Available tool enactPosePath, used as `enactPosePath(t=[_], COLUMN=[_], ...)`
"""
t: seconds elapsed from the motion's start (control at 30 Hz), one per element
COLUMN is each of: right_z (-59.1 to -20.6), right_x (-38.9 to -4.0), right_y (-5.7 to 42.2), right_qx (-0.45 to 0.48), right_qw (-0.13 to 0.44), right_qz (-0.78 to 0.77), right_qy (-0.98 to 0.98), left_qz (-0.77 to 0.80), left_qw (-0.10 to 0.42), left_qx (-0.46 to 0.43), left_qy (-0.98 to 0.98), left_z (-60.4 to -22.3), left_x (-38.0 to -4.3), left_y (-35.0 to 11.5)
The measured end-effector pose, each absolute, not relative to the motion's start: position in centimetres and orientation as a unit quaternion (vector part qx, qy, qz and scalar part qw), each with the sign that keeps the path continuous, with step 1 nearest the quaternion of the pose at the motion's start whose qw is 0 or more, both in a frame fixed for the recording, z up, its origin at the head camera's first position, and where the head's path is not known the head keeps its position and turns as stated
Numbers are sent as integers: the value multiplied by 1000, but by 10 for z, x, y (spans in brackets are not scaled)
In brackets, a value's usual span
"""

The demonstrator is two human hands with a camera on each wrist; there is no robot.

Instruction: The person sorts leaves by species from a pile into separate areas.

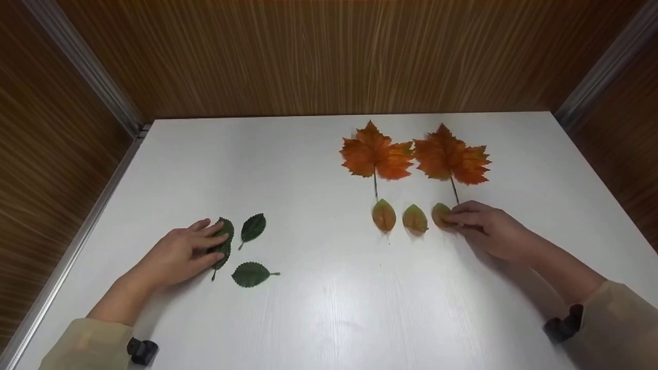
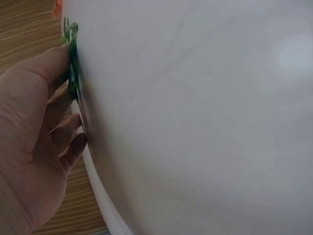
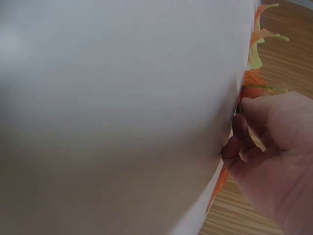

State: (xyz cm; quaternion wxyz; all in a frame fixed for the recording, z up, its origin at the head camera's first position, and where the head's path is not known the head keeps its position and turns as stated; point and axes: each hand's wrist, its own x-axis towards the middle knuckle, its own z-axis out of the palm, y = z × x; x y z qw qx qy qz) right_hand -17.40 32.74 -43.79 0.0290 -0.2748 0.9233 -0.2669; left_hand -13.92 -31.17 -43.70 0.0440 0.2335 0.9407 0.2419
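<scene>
On the left, my left hand [image 1: 180, 254] rests its spread fingertips on a dark green serrated leaf [image 1: 224, 246] lying flat; part of that leaf is hidden under the fingers. Two more green leaves, an upper one [image 1: 253, 227] and a lower one [image 1: 251, 275], lie just to its right. Across the table, my right hand [image 1: 493, 231] pinches the right edge of a small oval yellow-orange leaf [image 1: 441, 216] between thumb and fingers. It is the rightmost of a row, beside a middle oval leaf [image 1: 415, 220] and a left oval leaf [image 1: 384, 216].
Two orange maple leaves, one on the left [image 1: 374, 151] and one on the right [image 1: 450, 154], lie behind the oval row with stems toward me. The white tabletop [image 1: 318, 318] is bounded by a wood-grain panel [image 1: 308, 61] behind and more panels at both sides.
</scene>
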Motion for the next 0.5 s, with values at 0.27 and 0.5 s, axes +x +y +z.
enactPosePath(t=[0.27,0.5], right_z=[-443,-445], right_x=[-164,-162], right_y=[330,332], right_qx=[-317,-304], right_qw=[-12,-8], right_qz=[-225,-243], right_qy=[921,921], left_qz=[242,232], left_qw=[46,55], left_qx=[226,220], left_qy=[942,946], left_z=[-437,-433], left_x=[-137,-140], left_y=[-314,-309])
